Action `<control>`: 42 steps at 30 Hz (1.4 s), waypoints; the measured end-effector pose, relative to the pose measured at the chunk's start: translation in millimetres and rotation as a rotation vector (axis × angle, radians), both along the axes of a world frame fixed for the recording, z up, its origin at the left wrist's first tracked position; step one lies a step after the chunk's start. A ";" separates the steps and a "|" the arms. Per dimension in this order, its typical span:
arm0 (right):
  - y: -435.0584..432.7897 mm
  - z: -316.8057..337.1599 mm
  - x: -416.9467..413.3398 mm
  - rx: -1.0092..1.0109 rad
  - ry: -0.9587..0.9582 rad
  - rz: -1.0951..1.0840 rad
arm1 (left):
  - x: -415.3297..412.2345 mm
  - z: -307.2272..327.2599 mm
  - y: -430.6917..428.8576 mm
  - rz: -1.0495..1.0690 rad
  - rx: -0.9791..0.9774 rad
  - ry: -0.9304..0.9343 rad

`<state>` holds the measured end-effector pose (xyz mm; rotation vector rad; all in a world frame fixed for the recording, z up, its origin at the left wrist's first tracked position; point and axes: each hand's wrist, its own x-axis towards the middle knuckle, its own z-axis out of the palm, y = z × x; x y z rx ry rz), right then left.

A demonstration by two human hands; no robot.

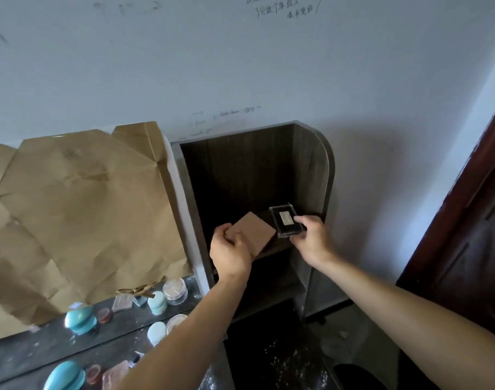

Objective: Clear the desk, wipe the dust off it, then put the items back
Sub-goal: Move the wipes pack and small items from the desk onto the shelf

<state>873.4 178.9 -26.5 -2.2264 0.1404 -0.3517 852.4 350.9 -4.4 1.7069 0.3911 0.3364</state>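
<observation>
Pale wall [240, 66] with faint pencil scribbles fills the upper view, and a dark wood shelf unit [311, 164] stands against it.

Both hands reach into that unit at about its middle shelf. The left hand [229, 249] grips a flat square brown box [254, 235] by its near corner, thumb on top and fingers curled under, the box tilted with its far corner toward 1 o'clock. Just beside it at 2 o'clock, the right hand [311, 237] pinches a small black case [285, 220] with a clear rim and a pale label on its face. Box and case sit close together, nearly touching at their edges; whether either rests on the shelf board cannot be told.

At 9 o'clock from the hands, crumpled brown paper [72, 206] covers most of a mirror [43, 327], whose bare lower strip reflects small things. At 7 o'clock lies the dusty dark table [29, 358], carrying a teal egg-shaped object [66, 375], a small reddish round pot [94, 374], a pink flat packet [114, 374] and a mint round compact [156, 333].

At 3 o'clock, a dark red door [480, 220] fills the frame's edge.
</observation>
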 end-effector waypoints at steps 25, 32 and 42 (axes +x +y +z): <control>-41.6 6.9 16.5 -0.960 0.003 0.415 | 22.6 -16.1 -57.0 -0.078 0.960 0.084; -30.9 -1.9 -16.9 -0.674 -0.474 0.389 | -31.3 -30.2 -26.9 -0.033 0.862 -0.233; 125.8 -66.1 -104.6 -0.572 -0.265 0.648 | -180.3 -96.8 164.2 -0.027 0.955 0.240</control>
